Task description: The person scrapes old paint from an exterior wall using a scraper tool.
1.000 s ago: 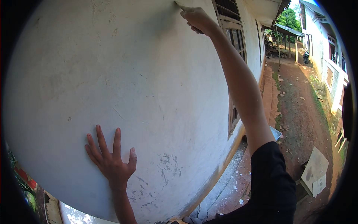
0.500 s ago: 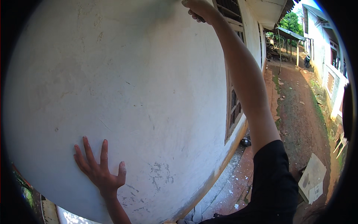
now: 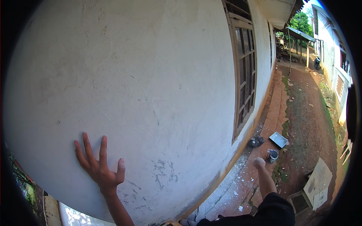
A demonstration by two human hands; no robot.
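Observation:
My left hand (image 3: 98,165) lies on the white wall (image 3: 113,67) with its fingers spread, holding nothing. Lower right, my right hand (image 3: 259,162) hangs at the end of a lowered arm and looks closed like a fist. Whatever it holds, if anything, is hidden from this angle. Just beyond that hand stands a small dark can (image 3: 272,156) with pale smears, on the paved strip beside the house. Grey scuffs (image 3: 164,175) mark the wall to the right of my left hand.
A pale rectangular tray (image 3: 278,139) and a black plastic bag (image 3: 256,141) sit farther along the ledge (image 3: 272,116). Wooden window frames (image 3: 245,71) interrupt the wall. White flakes litter the tiles. Boards (image 3: 317,182) lean near the dirt path (image 3: 307,124).
My right arm has dropped from high on the wall to low on the right, beside the can. The can and tray now show. My left hand stays on the wall.

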